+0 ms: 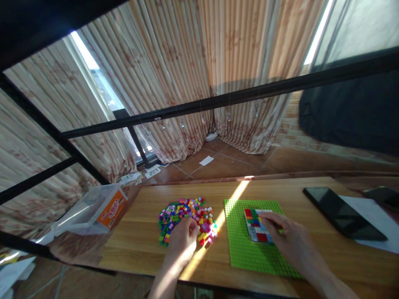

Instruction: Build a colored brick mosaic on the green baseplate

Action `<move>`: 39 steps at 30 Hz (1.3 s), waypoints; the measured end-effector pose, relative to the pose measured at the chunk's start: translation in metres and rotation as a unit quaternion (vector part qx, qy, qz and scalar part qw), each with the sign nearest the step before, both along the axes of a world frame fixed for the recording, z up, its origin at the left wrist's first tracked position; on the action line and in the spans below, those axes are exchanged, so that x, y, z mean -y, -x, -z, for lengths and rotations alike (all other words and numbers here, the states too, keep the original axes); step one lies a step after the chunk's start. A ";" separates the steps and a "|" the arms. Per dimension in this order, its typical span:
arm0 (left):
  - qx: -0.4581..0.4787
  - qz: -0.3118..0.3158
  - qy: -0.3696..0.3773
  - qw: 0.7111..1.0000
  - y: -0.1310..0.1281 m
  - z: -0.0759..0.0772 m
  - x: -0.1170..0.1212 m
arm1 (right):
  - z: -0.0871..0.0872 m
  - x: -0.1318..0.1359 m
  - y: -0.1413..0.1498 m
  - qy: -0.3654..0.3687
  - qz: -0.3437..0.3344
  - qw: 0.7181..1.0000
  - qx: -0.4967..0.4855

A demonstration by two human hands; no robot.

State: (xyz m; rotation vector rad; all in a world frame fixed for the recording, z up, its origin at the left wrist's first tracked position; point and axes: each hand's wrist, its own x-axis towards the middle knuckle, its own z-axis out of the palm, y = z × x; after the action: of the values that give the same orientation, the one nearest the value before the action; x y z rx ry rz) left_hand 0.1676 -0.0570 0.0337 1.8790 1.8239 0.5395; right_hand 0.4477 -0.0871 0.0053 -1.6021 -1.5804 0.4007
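Observation:
Over the near side of a pile of small coloured toy bricks (pixel 183 207), my left hand (pixel 183 236) is closed in a pinch. Whatever lies between its fingertips is hidden or too small to name. On the right, my right hand (pixel 289 234) curls over a flat block of toy bricks (pixel 255 226), with red, green, blue, orange and white pieces on its top. The index finger touches the block's upper surface, and the hand covers its right side. Beneath it lies a green studded baseplate (pixel 246 257).
The wooden table (pixel 134 245) carries a dark tablet-like device (pixel 343 211) lying partly over white paper (pixel 377 216) at the right. A clear plastic box (pixel 96 207) with an orange label stands off the left edge. A black metal bar (pixel 193 109) crosses in front of the curtains (pixel 174 54).

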 end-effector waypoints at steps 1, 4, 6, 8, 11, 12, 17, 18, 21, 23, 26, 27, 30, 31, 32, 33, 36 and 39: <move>0.057 0.003 0.011 0.998 -0.005 -0.003 0.000 | -0.001 0.001 0.003 -0.001 -0.005 1.000 -0.016; 0.232 0.040 0.064 0.970 -0.026 -0.008 0.002 | -0.005 0.005 0.018 0.015 -0.041 0.996 -0.074; 0.293 0.076 0.069 0.950 -0.042 -0.008 0.006 | -0.008 0.008 0.030 0.030 -0.083 0.991 -0.100; 0.323 0.108 0.051 0.939 -0.059 -0.007 0.009 | -0.011 0.011 0.040 0.026 -0.094 0.986 -0.138; 0.369 0.136 0.053 0.918 -0.080 -0.001 0.013 | -0.013 0.013 0.046 0.034 -0.113 0.972 -0.203; 0.379 0.139 0.059 0.913 -0.085 0.001 0.013 | -0.013 0.013 0.046 0.040 -0.119 0.966 -0.225; 0.386 0.136 0.081 0.909 -0.104 0.006 0.013 | -0.011 0.013 0.033 0.051 -0.111 0.947 -0.297; 0.385 0.139 0.085 0.908 -0.106 0.007 0.013 | -0.010 0.014 0.030 0.054 -0.110 0.946 -0.301; 0.379 0.150 0.086 0.909 -0.115 0.007 0.015 | -0.012 0.017 0.021 0.067 -0.119 0.947 -0.292; 0.371 0.156 0.083 0.911 -0.121 0.009 0.017 | -0.015 0.020 0.016 0.076 -0.126 0.949 -0.277; 0.363 0.166 0.083 0.913 -0.127 0.011 0.020 | -0.017 0.024 0.009 0.094 -0.126 0.947 -0.278; 0.361 0.167 0.084 0.914 -0.129 0.012 0.021 | -0.016 0.025 0.007 0.100 -0.126 0.944 -0.288; 0.358 0.179 0.094 0.912 -0.132 0.012 0.022 | -0.013 0.029 0.002 0.118 -0.139 0.927 -0.327; 0.358 0.186 0.100 0.910 -0.133 0.011 0.022 | -0.012 0.029 0.000 0.124 -0.145 0.922 -0.338; 0.360 0.191 0.104 0.907 -0.133 0.010 0.022 | -0.010 0.029 -0.003 0.127 -0.148 0.918 -0.346; 0.362 0.195 0.106 0.905 -0.134 0.008 0.021 | -0.009 0.029 -0.006 0.130 -0.145 0.916 -0.351; 0.373 0.180 0.095 0.905 -0.133 0.005 0.014 | -0.007 0.026 -0.019 0.117 -0.089 0.930 -0.337; 0.371 0.142 0.073 0.915 -0.129 0.007 0.005 | -0.003 0.022 -0.034 0.083 0.001 0.964 -0.253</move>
State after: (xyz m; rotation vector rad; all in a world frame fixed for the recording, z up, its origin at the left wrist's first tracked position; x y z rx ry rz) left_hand 0.2964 -0.0616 0.0271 1.5006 1.0443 0.8373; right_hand 0.4820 -0.1087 0.0079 -1.4693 -1.1749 0.8851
